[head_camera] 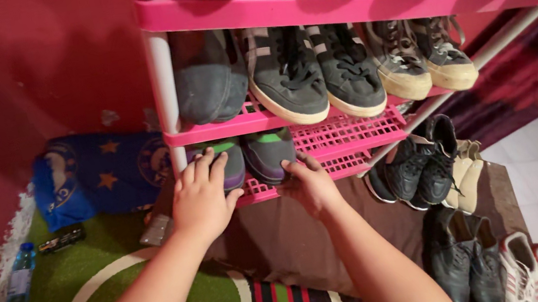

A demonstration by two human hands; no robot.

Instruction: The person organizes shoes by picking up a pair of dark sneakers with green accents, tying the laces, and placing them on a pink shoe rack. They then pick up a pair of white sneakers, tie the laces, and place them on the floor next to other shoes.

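Glossy pink plastic rack (355,139); matt suede sneakers (315,80); shiny black leather shoes (461,257).
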